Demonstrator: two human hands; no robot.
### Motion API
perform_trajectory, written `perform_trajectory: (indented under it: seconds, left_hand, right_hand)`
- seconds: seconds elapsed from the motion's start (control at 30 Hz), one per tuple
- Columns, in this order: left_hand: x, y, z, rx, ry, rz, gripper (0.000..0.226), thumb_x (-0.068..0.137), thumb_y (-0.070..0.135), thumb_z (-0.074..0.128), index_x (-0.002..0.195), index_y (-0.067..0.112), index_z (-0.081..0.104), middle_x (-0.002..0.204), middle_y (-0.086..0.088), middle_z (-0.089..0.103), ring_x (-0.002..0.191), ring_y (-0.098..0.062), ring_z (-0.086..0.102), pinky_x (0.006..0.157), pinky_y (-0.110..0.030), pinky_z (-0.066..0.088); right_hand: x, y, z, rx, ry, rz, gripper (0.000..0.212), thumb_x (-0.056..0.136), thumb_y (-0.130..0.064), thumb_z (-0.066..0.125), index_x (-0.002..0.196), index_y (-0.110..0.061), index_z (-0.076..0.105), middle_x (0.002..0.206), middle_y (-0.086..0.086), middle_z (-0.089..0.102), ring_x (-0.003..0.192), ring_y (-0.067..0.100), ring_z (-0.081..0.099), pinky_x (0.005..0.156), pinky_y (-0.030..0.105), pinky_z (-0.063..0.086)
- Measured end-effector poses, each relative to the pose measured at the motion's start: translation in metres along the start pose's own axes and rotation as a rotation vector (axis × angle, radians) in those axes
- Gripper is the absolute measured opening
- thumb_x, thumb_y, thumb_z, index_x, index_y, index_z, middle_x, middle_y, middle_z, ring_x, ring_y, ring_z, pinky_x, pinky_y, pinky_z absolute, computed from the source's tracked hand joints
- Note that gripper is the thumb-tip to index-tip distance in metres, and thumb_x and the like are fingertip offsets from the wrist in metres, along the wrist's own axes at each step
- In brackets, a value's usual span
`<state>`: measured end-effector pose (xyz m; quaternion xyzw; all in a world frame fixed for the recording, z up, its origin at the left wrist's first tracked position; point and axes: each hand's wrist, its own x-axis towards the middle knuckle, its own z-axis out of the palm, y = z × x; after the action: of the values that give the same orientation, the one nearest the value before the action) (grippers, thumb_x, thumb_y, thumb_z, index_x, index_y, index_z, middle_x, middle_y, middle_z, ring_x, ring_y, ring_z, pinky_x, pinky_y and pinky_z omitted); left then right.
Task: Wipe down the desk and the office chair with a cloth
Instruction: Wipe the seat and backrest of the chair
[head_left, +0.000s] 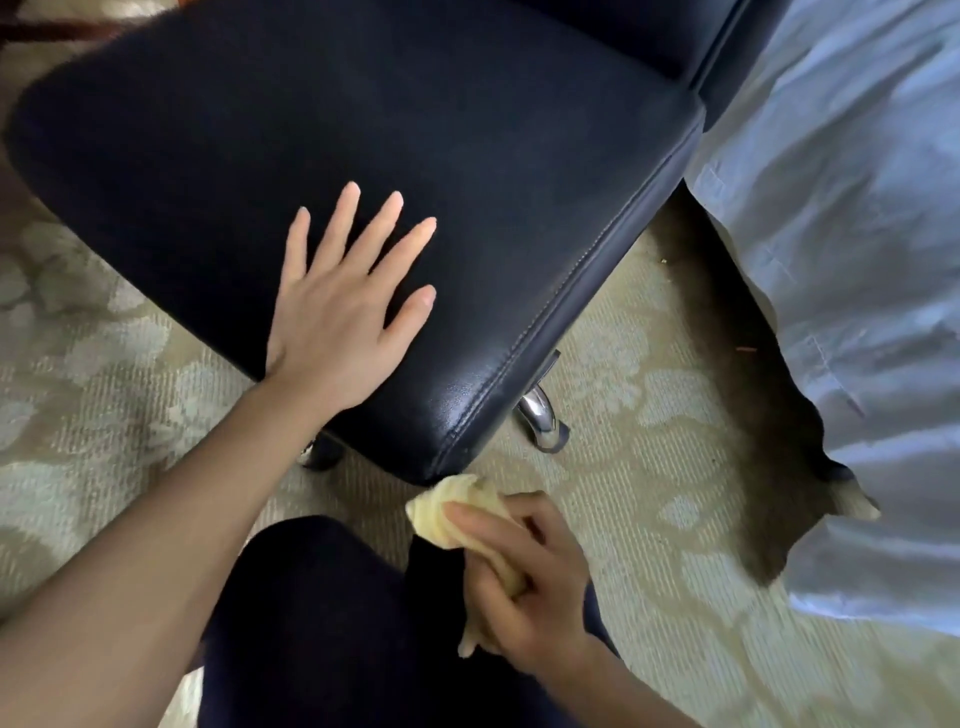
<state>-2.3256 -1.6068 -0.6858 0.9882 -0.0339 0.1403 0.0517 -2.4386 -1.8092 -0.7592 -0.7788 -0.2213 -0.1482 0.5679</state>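
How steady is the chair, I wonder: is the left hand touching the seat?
Touching. The head view shows the left hand lying flat, fingers spread, on the chair seat, with no gap visible.

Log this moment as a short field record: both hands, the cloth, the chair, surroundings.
left hand: flat on the chair seat, fingers spread
right hand: grips the yellow cloth
yellow cloth: bunched, just off the seat's near corner; contact unclear
chair seat: black, stitched edge
chair base: chrome legs under seat
floor: patterned carpet
right of chair: pale blue fabric hanging
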Motion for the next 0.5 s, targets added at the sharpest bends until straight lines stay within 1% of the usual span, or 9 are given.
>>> perform_trajectory:
  seconds: [0.03,0.1,0.17,0.23,0.27,0.33,0.4,0.47,0.5]
  left_hand:
    - [0.001,0.005,0.004,0.005,-0.005,-0.003,0.058,0.095,0.047,0.02,0.147,0.024,0.032,0.156,-0.002,0.027,0.146,-0.028,0.012,0.116,-0.05,0.005]
    - [0.002,0.015,0.007,0.011,-0.071,-0.031,0.059,0.095,0.047,0.02,0.148,0.023,0.03,0.156,-0.004,0.025,0.146,-0.029,0.011,0.115,-0.05,0.005]
    - [0.004,0.026,0.006,0.017,-0.194,-0.088,0.06,0.096,0.048,0.016,0.151,0.023,0.022,0.159,-0.004,0.016,0.147,-0.027,0.004,0.116,-0.05,0.002]
    - [0.013,0.035,-0.006,0.031,-0.359,-0.119,0.062,0.096,0.05,0.015,0.153,0.024,0.012,0.161,-0.002,0.005,0.147,-0.024,-0.006,0.115,-0.051,-0.007]
    - [0.017,0.039,-0.013,0.057,-0.429,-0.105,0.062,0.096,0.052,0.014,0.152,0.025,0.012,0.161,-0.002,0.005,0.147,-0.023,-0.008,0.113,-0.052,-0.012]
    - [0.031,0.046,-0.042,0.062,-0.516,-0.074,0.06,0.097,0.053,0.015,0.151,0.026,0.019,0.158,0.002,0.018,0.147,-0.021,-0.004,0.11,-0.055,-0.018]
    - [0.046,0.052,-0.086,0.004,-0.524,-0.101,0.056,0.099,0.051,0.022,0.149,0.026,0.026,0.155,0.004,0.028,0.147,-0.022,0.004,0.11,-0.056,-0.015]
    - [0.062,0.06,-0.142,-0.046,-0.53,-0.141,0.052,0.099,0.047,0.03,0.146,0.025,0.031,0.152,0.004,0.033,0.146,-0.023,0.009,0.112,-0.055,-0.011]
    - [0.069,0.063,-0.17,-0.066,-0.537,-0.154,0.051,0.099,0.046,0.032,0.145,0.026,0.034,0.151,0.004,0.034,0.146,-0.023,0.011,0.112,-0.055,-0.01]
  right_hand:
    - [0.007,0.001,-0.009,0.002,0.026,0.008,0.035,0.075,-0.009,0.058,0.106,-0.02,0.067,0.087,0.003,0.054,0.072,0.008,0.054,0.061,0.018,0.044]
    - [0.036,-0.004,-0.023,-0.04,0.08,0.051,0.033,0.076,-0.009,0.057,0.105,-0.018,0.069,0.088,0.0,0.052,0.075,0.002,0.052,0.066,0.012,0.041]
    - [0.073,-0.012,-0.034,-0.14,0.076,0.105,0.031,0.078,-0.011,0.056,0.106,-0.017,0.069,0.088,-0.002,0.051,0.082,-0.004,0.05,0.074,0.007,0.039]
    - [0.118,-0.022,-0.046,-0.216,0.012,0.201,0.031,0.08,-0.013,0.058,0.109,-0.019,0.068,0.09,-0.004,0.052,0.085,-0.003,0.051,0.08,0.008,0.039]
    - [0.135,-0.027,-0.051,-0.248,-0.027,0.26,0.031,0.082,-0.012,0.059,0.111,-0.021,0.068,0.093,-0.006,0.053,0.086,0.001,0.053,0.08,0.011,0.041]
    - [0.169,-0.042,-0.066,-0.291,-0.113,0.337,0.031,0.086,-0.012,0.061,0.115,-0.024,0.067,0.098,-0.006,0.056,0.09,0.009,0.056,0.081,0.018,0.044]
    - [0.203,-0.065,-0.085,-0.322,-0.169,0.353,0.031,0.088,-0.014,0.061,0.117,-0.023,0.066,0.103,-0.003,0.06,0.094,0.012,0.058,0.084,0.02,0.044]
    - [0.238,-0.1,-0.111,-0.348,-0.219,0.355,0.031,0.088,-0.017,0.06,0.119,-0.022,0.065,0.109,-0.001,0.063,0.099,0.012,0.058,0.086,0.021,0.043]
    - [0.252,-0.119,-0.123,-0.36,-0.242,0.356,0.032,0.089,-0.018,0.06,0.119,-0.023,0.064,0.112,-0.001,0.063,0.1,0.012,0.058,0.087,0.019,0.042]
